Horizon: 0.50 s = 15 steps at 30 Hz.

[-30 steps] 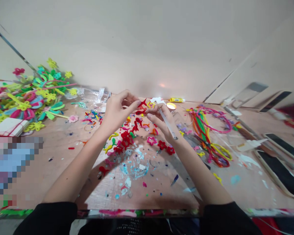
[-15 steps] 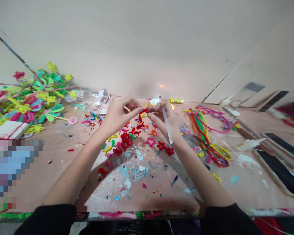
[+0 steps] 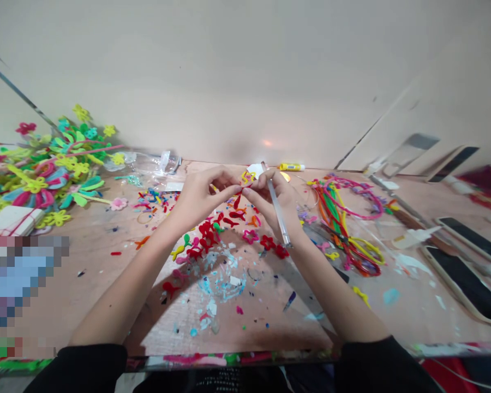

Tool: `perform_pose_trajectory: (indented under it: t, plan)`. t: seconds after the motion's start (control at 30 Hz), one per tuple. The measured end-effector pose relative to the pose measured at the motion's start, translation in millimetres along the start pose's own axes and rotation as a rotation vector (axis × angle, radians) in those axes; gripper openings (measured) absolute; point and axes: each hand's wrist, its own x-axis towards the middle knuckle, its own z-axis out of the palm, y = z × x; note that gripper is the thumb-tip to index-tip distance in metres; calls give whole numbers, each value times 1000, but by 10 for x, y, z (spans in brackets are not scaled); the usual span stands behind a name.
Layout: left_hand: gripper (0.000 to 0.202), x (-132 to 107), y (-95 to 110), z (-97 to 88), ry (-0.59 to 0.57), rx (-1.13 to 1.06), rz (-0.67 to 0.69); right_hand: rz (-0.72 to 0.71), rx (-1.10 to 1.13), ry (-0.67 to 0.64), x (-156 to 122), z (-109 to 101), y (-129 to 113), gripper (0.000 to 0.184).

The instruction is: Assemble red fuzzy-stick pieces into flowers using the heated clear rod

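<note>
Fingertips of my left hand and my right hand meet over the table, pinching a small red pipe-cleaner piece between them. My right hand also has a slim clear stick, pen-like, lodged between its fingers and slanting down toward the wrist. Just under the hands lie red fish-shaped twists, a red cluster of twisted pieces, a pink star and a red flower. A yellow twisted piece shows behind the fingertips.
Pipe-cleaner flowers pile up at the left, by a white box. Scissors lie among bundled pipe cleaners on the right, near a glue bottle and phones. A yellow glue stick rests by the wall.
The red piece between my fingertips has turned and shows less of itself. Both hands stay in nearly the same place, with the fingertips closer together.
</note>
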Motion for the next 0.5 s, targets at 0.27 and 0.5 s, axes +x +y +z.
perform_pose_trajectory:
  t: [0.27,0.5]
  plan:
    - [10,-6,24,-17,-5,26,16,26,30,3,-16,12,-25,34]
    - [14,-3,-4,-7,-55,-8,-20,23,17,0,-4,29,-11,32]
